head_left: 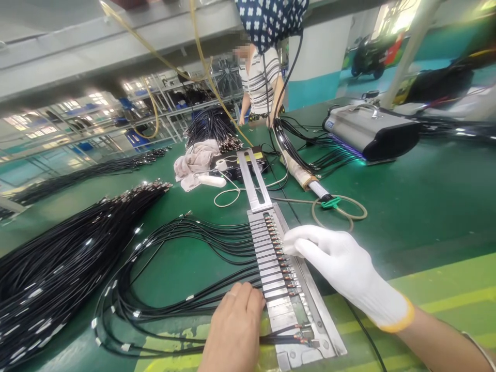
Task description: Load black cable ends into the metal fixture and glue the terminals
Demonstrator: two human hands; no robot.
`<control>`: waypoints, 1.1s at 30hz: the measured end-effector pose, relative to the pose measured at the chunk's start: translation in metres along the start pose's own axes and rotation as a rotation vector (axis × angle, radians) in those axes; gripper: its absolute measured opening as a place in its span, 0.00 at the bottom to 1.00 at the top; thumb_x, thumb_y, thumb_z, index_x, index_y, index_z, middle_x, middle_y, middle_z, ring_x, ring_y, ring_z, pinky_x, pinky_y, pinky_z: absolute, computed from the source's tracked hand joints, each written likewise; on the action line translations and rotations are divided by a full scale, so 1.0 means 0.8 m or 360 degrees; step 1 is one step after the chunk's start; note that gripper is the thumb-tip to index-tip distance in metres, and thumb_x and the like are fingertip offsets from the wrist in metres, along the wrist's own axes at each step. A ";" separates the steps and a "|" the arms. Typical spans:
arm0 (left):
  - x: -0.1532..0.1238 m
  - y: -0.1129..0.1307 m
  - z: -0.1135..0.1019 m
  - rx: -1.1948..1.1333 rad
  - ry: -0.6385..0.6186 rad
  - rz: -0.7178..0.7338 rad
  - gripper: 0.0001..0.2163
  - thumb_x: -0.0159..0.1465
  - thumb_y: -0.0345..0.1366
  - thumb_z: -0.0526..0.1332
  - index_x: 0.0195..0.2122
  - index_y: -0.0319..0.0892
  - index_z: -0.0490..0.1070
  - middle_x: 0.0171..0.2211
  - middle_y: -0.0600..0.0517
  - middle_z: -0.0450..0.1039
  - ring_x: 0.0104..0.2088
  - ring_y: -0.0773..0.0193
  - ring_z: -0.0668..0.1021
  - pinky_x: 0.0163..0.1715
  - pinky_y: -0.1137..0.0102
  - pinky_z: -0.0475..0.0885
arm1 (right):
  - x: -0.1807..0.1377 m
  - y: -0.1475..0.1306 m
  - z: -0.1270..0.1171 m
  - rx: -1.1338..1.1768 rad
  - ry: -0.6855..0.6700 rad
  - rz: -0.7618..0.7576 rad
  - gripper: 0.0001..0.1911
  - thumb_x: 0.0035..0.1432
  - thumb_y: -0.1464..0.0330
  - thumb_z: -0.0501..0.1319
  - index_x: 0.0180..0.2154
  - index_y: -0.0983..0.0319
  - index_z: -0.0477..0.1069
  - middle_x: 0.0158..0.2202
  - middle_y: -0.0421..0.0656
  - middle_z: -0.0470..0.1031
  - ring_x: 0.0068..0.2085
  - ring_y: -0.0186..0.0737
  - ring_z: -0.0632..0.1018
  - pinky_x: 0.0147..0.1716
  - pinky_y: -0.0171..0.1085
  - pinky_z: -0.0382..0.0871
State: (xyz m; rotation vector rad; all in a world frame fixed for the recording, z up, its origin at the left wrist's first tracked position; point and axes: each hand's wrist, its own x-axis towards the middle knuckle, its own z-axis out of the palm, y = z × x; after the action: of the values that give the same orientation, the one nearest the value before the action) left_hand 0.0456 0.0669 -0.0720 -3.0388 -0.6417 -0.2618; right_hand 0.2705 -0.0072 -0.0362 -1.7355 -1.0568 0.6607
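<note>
A long metal fixture (306, 305) lies on the green bench with several black cables (186, 258) clamped in its slots, their copper-coloured ends (281, 258) lined up along it. My bare left hand (234, 325) rests on the cables at the fixture's left edge, fingers curled down on them. My right hand (341, 263), in a white glove, lies over the fixture's right side, fingertips touching the row of cable ends.
A big bundle of black cables (58, 258) covers the left of the bench. Behind the fixture are a cloth (196, 160), a metal bar (253, 178), a small black box and a pen-like tool (313, 186). A grey machine (368, 134) stands far right. Another person (259, 77) stands opposite.
</note>
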 end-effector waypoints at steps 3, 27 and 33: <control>0.000 -0.002 0.001 0.0030 -0.0002 -0.0001 0.13 0.66 0.20 0.48 0.36 0.42 0.68 0.32 0.50 0.69 0.33 0.57 0.72 0.34 0.65 0.70 | -0.001 -0.001 0.000 -0.0011 0.0008 -0.0011 0.15 0.58 0.61 0.55 0.39 0.52 0.80 0.40 0.36 0.82 0.43 0.42 0.81 0.47 0.40 0.74; 0.006 0.013 0.004 -0.0483 -0.0181 -0.0155 0.16 0.66 0.20 0.46 0.44 0.43 0.69 0.36 0.47 0.72 0.36 0.55 0.75 0.34 0.64 0.73 | -0.004 0.015 0.010 -0.0943 -0.0116 -0.0941 0.18 0.57 0.69 0.60 0.49 0.61 0.75 0.55 0.49 0.75 0.57 0.51 0.74 0.57 0.49 0.70; 0.002 0.012 0.013 -0.0415 -0.0057 -0.0060 0.17 0.63 0.19 0.47 0.43 0.42 0.71 0.33 0.48 0.70 0.33 0.58 0.73 0.30 0.67 0.71 | -0.005 0.030 0.022 -0.1120 -0.0263 -0.0929 0.26 0.51 0.69 0.65 0.54 0.64 0.73 0.61 0.56 0.69 0.63 0.62 0.68 0.57 0.59 0.69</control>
State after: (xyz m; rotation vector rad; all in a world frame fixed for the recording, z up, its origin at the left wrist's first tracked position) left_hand 0.0527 0.0594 -0.0815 -3.2888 -0.7211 -0.3165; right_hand 0.2633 -0.0065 -0.0652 -1.8046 -1.9752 0.0446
